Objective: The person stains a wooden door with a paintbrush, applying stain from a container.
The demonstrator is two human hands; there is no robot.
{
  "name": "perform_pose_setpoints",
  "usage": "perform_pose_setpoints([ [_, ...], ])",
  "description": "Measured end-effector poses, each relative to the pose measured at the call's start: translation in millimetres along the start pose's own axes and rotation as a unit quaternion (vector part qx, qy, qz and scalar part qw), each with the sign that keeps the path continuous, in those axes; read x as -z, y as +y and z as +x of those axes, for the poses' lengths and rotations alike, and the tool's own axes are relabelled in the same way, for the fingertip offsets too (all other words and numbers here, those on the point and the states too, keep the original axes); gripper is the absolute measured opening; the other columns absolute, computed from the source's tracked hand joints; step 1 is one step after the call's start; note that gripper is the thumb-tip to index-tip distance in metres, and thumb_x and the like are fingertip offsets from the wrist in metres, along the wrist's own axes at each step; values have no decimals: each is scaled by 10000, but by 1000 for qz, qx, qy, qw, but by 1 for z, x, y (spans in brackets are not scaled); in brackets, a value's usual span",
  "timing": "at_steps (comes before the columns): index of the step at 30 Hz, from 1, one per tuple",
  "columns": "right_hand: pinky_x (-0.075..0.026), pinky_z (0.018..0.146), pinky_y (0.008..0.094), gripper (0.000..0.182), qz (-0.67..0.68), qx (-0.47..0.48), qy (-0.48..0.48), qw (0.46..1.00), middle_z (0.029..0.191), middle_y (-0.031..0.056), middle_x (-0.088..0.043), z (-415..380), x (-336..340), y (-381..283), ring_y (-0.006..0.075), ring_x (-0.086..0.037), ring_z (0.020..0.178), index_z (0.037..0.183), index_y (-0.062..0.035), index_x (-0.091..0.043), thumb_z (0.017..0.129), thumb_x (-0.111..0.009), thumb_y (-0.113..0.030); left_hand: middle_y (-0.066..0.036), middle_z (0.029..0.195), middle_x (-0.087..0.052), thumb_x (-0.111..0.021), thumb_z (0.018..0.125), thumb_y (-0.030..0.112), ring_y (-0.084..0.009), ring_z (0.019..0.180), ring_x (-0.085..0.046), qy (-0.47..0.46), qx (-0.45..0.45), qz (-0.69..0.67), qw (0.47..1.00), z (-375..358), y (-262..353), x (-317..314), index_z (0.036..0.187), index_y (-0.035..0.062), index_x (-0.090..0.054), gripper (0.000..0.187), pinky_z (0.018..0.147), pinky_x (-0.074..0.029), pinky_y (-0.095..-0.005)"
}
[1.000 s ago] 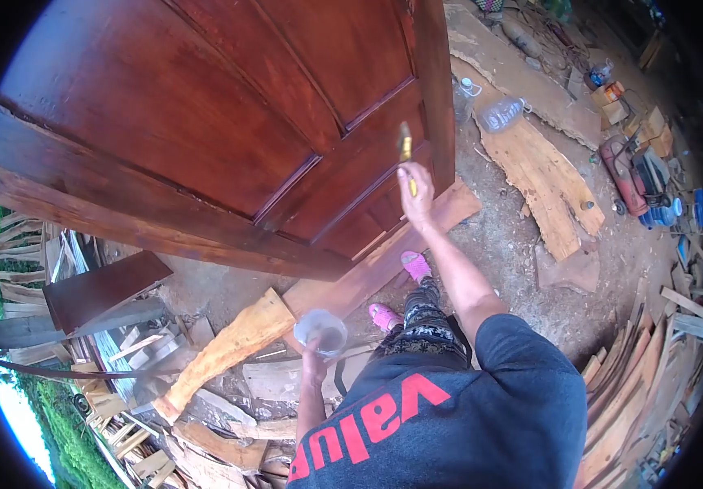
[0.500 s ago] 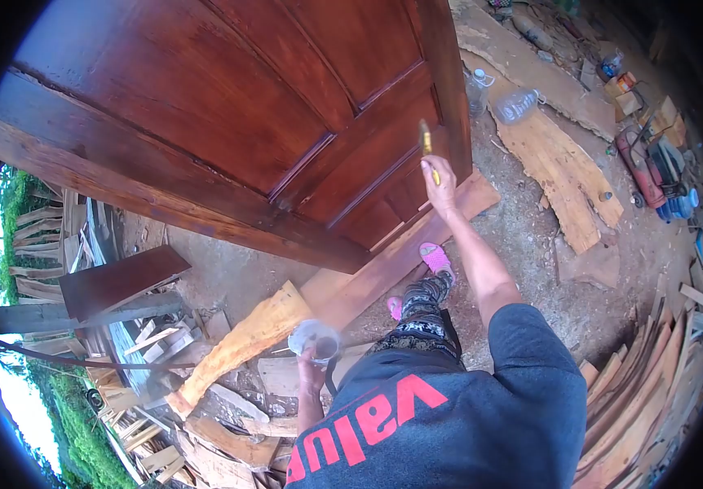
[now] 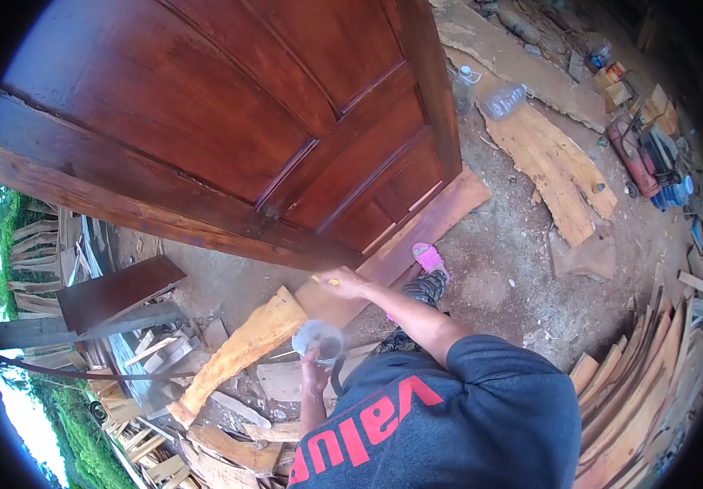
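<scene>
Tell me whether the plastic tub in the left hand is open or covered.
Open: the plastic tub in the left hand shows its round mouth, with no lid visible. Its fill level, I cannot tell.

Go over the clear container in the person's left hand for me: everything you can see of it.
The container is round, translucent and colourless, plastic by its look, with a wide open mouth turned up toward the camera; no lid shows. Inside is a darker round patch, though whether that is liquid cannot be told. The left hand grips its near side, holding it in front of the body. In the picture it appears beside the upper end of a yellowish board.
</scene>
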State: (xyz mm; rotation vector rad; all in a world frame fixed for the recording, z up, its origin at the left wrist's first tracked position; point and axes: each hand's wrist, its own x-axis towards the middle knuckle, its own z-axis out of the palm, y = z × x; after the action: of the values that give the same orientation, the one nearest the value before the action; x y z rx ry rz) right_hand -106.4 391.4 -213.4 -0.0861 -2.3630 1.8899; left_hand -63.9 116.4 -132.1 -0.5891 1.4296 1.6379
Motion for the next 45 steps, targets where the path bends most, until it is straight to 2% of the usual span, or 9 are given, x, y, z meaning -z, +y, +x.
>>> perform_pose_setpoints([
  [5,-532,786,435,182,97,-248,254,930,890,166,-717,-11,54,39,335,-707,886,978,-107,-685,903,-674,-272,-63,1286,-579,-664,853,346,-257,1159,-577,-6,2,5,1000,21,-12,1,1379,182,-494,577,945,-472,-484],
  [13,-478,796,465,139,-145,-144,580,789,932,155,-659,8,284,12,350,-631,897,1033,-88,-620,954,-615,-203,-73,1291,-588,-618,888,323,-246,1157,-583,-43,38,-2,998,31,-9,-62,1374,138,-500,533,943,-491,-419],
  [20,-479,846,463,153,-107,37,114,987,901,123,-614,-8,224,-20,333,-610,928,1015,-95,-623,962,-599,-237,-64,1316,-582,-678,808,480,-269,1173,-578,-49,126,90,987,64,6,-110,1427,190,-443,722,885,-480,-468],
  [26,-488,880,472,326,-444,-59,28,894,918,168,-650,-112,199,8,361,-624,942,1006,-54,-701,993,-530,-331,-32,1296,-583,-685,792,493,-253,1155,-560,-86,105,83,987,77,-5,-115,1389,233,-474,685,859,-456,-516],
  [27,-506,812,516,353,-322,-245,-134,904,868,218,-666,-128,202,1,413,-658,881,983,-35,-687,1000,-513,-341,-37,1309,-583,-690,773,488,-263,1171,-558,-108,115,58,986,68,-6,-115,1385,228,-480,698,877,-457,-526],
  [33,-470,1009,476,591,-249,-402,-366,801,1227,259,-628,-281,149,21,410,-593,1178,1200,-14,-631,908,-607,-528,-36,1314,-588,-691,780,449,-281,1200,-553,-130,185,-90,970,35,-64,-51,1364,222,-514,651,901,-464,-541],
  [36,-494,736,436,273,-116,-349,-338,866,846,150,-671,-316,146,29,272,-637,776,960,-57,-640,926,-590,-323,-34,1296,-600,-690,779,464,-284,1187,-556,-92,189,-105,972,35,-84,-20,1364,226,-512,656,882,-470,-536],
  [40,-453,551,390,139,178,-459,-514,702,741,35,-607,-284,152,-50,158,-571,663,991,-83,-652,867,-619,-135,-40,1310,-588,-709,758,476,-292,1179,-553,-50,132,-122,982,51,-83,-6,1356,215,-505,685,911,-451,-540],
  [45,-555,668,416,276,-176,-128,-622,753,882,174,-705,-240,7,32,302,-706,818,1033,-38,-708,812,-596,-158,-58,1330,-583,-694,781,486,-293,1203,-554,-51,25,-164,985,71,-48,-23,1375,205,-495,687,862,-495,-506],
])
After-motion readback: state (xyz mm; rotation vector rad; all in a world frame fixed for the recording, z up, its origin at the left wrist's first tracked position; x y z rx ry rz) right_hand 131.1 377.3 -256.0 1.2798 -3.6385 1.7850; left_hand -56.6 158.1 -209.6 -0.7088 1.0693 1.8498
